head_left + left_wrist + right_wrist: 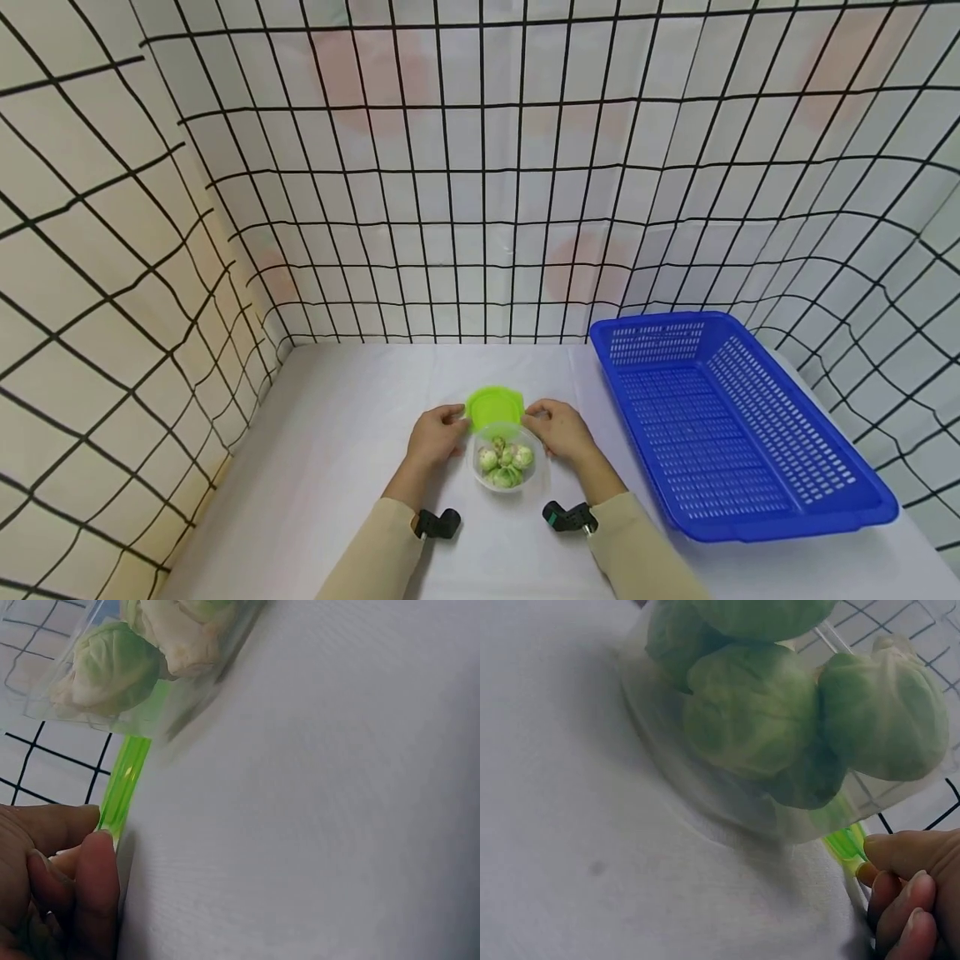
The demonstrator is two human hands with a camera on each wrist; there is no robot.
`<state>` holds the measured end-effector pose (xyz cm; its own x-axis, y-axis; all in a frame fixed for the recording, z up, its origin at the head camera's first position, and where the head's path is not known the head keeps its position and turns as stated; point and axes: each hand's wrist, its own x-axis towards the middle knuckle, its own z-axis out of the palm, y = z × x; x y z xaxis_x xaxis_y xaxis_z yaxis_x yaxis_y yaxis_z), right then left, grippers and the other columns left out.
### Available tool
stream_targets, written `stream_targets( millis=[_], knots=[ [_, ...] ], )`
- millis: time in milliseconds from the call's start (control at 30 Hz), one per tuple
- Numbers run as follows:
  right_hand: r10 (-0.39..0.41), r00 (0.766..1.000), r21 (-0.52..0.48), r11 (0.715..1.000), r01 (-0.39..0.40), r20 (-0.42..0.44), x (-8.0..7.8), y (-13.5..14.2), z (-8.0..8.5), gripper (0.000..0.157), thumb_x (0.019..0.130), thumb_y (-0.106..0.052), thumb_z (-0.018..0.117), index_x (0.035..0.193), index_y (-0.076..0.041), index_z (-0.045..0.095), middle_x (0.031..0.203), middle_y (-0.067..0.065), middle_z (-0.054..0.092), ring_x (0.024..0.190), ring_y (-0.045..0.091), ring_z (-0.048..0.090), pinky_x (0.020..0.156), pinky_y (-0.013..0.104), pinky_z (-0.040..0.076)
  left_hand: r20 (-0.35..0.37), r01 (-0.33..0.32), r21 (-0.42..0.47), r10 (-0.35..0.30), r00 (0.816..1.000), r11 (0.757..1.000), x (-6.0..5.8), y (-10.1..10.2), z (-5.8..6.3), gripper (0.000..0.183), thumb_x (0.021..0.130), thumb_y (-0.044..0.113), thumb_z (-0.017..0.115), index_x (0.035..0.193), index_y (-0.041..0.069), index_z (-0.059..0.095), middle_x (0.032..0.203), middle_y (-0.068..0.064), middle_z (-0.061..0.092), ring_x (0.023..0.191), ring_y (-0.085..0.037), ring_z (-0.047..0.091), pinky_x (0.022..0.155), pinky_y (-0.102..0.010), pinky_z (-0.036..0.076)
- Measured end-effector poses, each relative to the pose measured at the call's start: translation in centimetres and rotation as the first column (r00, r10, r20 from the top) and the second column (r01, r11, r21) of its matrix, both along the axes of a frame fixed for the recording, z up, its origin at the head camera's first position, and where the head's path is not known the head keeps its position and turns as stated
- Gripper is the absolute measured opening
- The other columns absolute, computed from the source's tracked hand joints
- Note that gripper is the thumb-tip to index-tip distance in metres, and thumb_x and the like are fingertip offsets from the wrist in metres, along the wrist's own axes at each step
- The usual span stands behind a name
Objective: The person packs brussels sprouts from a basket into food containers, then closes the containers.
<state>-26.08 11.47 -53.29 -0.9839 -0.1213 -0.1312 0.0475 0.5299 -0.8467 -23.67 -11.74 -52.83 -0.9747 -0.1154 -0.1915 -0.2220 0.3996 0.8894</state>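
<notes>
A clear round plastic container (475, 461) holds several Brussels sprouts (506, 477) and stands on the white table. Just behind it lies a bright green lid (495, 407), flat or nearly so. My left hand (437, 435) pinches the lid's left edge between thumb and finger; the left wrist view shows the lid's edge (126, 780) at the fingertips. On the other side, my right hand (561, 429) pinches the right edge, and the right wrist view has the lid (845, 844) between thumb and forefinger. Sprouts (754, 709) show through the container wall there.
A large blue plastic basket (750, 527) with slotted walls stands on the table to the right. Black wire grid (483, 171) rises behind the table and along both sides. White cloth covers the table (337, 433).
</notes>
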Motion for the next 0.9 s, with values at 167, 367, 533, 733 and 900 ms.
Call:
stream_targets(
  millis=[167, 367, 533, 733, 900],
  knots=[
    [-0.046, 0.999, 0.026, 0.999, 0.047, -0.021, 0.3, -0.2, 0.0, 0.019, 0.096, -0.028, 0.07, 0.098, -0.009, 0.073, 0.063, 0.001, 0.06, 0.046, 0.014, 0.05, 0.046, 0.027, 0.043, 0.013, -0.001, 0.017, 0.001, 1.0, 1.0, 0.3, 0.1, 0.0, 0.037, 0.096, 0.022, 0.069, 0.132, 0.011, 0.069, 0.11, -0.009, 0.063, 0.081, -0.016, 0.059, 0.056, -0.023, 0.06],
    [-0.103, 0.993, 0.079, 0.991, 0.108, -0.058, 0.4, -0.6, -0.1, 0.021, 0.095, -0.032, 0.068, 0.092, -0.012, 0.075, 0.084, 0.001, 0.072, 0.073, 0.014, 0.059, 0.064, 0.026, 0.048, 0.008, -0.012, 0.059, 0.012, 1.0, 0.998, 0.3, 0.3, 0.3, 0.039, 0.097, 0.021, 0.068, 0.135, 0.014, 0.067, 0.112, -0.011, 0.065, 0.082, -0.016, 0.058, 0.055, -0.023, 0.058],
    [-0.133, 0.991, -0.032, 0.991, 0.132, -0.023, 0.7, -0.5, 0.2, 0.02, 0.096, -0.027, 0.068, 0.095, -0.008, 0.074, 0.072, 0.002, 0.065, 0.058, 0.016, 0.055, 0.052, 0.027, 0.047, -0.009, -0.005, 0.119, 0.006, 1.0, 0.993, 0.5, 0.4, 0.4, 0.041, 0.098, 0.021, 0.067, 0.138, 0.016, 0.065, 0.112, -0.013, 0.065, 0.082, -0.016, 0.057, 0.054, -0.023, 0.058],
    [-0.136, 0.99, -0.223, 0.965, 0.138, 0.026, 0.1, -0.5, 1.1, 0.021, 0.098, -0.023, 0.067, 0.105, -0.003, 0.071, 0.061, 0.001, 0.055, 0.048, 0.013, 0.048, 0.046, 0.024, 0.044, -0.063, -0.033, 0.174, 0.045, 0.997, 0.984, 0.3, 0.9, 1.7, 0.041, 0.096, 0.018, 0.067, 0.137, 0.015, 0.065, 0.107, -0.013, 0.065, 0.083, -0.016, 0.057, 0.055, -0.025, 0.061],
    [-0.182, 0.983, -0.282, 0.942, 0.183, 0.028, -0.2, -0.4, 2.4, 0.023, 0.097, -0.024, 0.069, 0.104, -0.003, 0.07, 0.071, 0.001, 0.058, 0.052, 0.011, 0.048, 0.048, 0.02, 0.044, -0.111, -0.048, 0.205, 0.072, 0.991, 0.978, 0.2, 1.4, 3.4, 0.04, 0.095, 0.017, 0.068, 0.135, 0.015, 0.066, 0.103, -0.011, 0.063, 0.086, -0.021, 0.063, 0.057, -0.028, 0.063]
  ],
)
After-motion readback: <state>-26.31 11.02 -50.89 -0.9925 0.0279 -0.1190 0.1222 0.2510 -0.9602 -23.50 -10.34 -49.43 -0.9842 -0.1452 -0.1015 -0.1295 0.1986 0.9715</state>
